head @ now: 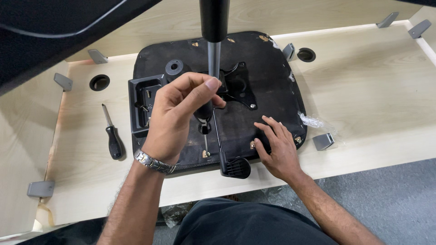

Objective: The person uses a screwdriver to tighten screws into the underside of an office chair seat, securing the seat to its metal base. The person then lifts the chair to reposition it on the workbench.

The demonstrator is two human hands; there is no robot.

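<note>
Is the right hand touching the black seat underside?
Touching. The head view shows the right hand lying flat, fingers spread, on the black seat underside.

Pale wooden panel (372,90) with grey brackets (323,141), cable holes (99,82), grey carpet floor (395,199)

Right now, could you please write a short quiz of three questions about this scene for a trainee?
1. True or false: the left hand grips a screwdriver handle above the black seat base.
2. Where does the right hand rest? A) flat on the seat base B) on the spare screwdriver C) on the grey floor
3. Which surface carries the spare screwdriver?

Key: 1 true; 2 A; 3 the light wooden board, left of the seat base.
</note>
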